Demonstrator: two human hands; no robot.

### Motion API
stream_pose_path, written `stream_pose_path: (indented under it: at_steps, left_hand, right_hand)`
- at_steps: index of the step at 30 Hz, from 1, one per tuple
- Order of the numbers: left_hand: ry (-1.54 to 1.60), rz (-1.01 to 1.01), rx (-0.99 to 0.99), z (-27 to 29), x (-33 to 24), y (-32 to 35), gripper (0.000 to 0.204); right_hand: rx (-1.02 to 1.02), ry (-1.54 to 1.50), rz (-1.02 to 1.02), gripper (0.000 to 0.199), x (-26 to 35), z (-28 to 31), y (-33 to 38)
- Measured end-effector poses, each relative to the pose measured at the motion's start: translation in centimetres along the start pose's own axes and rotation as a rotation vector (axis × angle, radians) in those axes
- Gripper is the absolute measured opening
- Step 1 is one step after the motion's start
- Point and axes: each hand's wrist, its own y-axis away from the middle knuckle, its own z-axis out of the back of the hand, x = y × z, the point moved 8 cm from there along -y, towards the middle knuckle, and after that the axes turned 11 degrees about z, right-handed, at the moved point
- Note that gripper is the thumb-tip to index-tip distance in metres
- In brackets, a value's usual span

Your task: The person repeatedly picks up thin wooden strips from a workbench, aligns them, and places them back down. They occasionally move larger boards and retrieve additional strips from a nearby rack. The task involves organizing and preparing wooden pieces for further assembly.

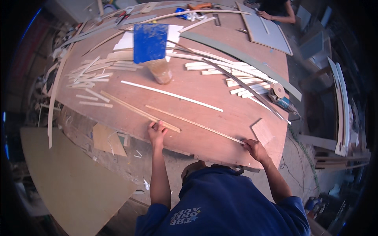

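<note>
My left hand (156, 131) rests with its fingers on the near end of a flat wooden strip (138, 111) that runs diagonally up and left across the plywood worktable (220, 129). My right hand (255, 149) pinches the near right end of a second, thinner wooden strip (195, 124) near the table's front edge. That thin strip slants up and left between the two hands. A long white strip (171, 95) lies farther in, parallel to them.
A small square wood offcut (262, 131) lies right of my right hand. A blue-topped jar (151, 49) stands mid-table, with piles of short white slats (244, 80) and an angle grinder (280, 99) to the right. Another person's hand (264, 15) rests on a grey panel at the far end.
</note>
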Motion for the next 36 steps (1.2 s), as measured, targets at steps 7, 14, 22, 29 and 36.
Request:
stream_pose_path:
  at_steps: [7, 14, 22, 29, 36]
  left_hand:
    - [-0.118, 0.039, -0.040, 1.0, 0.4, -2.9, 0.048]
    - [-0.314, -0.192, -0.186, 2.5, 0.2, -5.8, 0.056]
    - [-0.721, -0.466, -0.592, 2.2, -1.3, 0.2, 0.052]
    - [-0.651, -0.661, -0.060, -11.4, 5.2, 16.4, 0.056]
    - [-0.626, -0.596, 0.270, -22.8, 11.8, 27.5, 0.058]
  right_hand:
    - [-0.224, 0.433, 0.139, 0.025, -1.9, 1.0, 5.0]
    - [-0.225, 0.455, 0.101, 0.038, -2.7, 1.9, 6.8]
    - [-0.120, 0.294, 0.204, 0.050, -4.5, 4.7, 8.0]
    - [-0.456, 0.367, -0.032, 0.036, -18.1, 11.2, -0.7]
    - [-0.175, 0.419, -0.079, 0.034, -19.6, 13.0, -4.5]
